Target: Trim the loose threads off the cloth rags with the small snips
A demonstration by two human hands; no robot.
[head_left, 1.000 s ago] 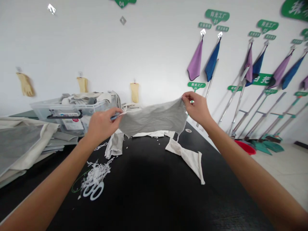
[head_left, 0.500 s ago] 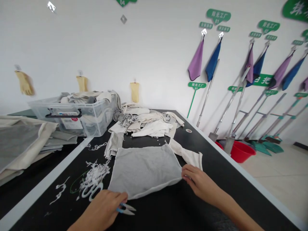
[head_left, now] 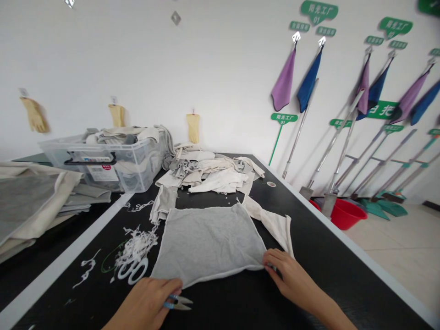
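A grey cloth (head_left: 211, 243) with pale edges lies spread on the black table (head_left: 220, 305). At its near left corner is my left hand (head_left: 151, 298), closed on small blue-handled snips (head_left: 178, 302) whose blades point right; its fingers also touch the cloth's edge. My right hand (head_left: 287, 275) pinches the near right corner of the cloth. Left of the cloth lie white-handled scissors (head_left: 133, 270), partly under a heap of white thread scraps (head_left: 137, 247). Two folded pale cloths, one at the back left (head_left: 164, 204) and one at the right (head_left: 271, 220), flank the grey cloth.
A pile of crumpled cloths (head_left: 213, 172) covers the table's far end. At the left stand a clear plastic box (head_left: 127, 160) full of cloths and a stack of cloths (head_left: 37, 197). Mops and a red bucket (head_left: 347, 213) are along the wall at the right.
My right hand has moved slightly right and down with the cloth's corner, and the near edge is drawn out wider. The view has shifted a little.
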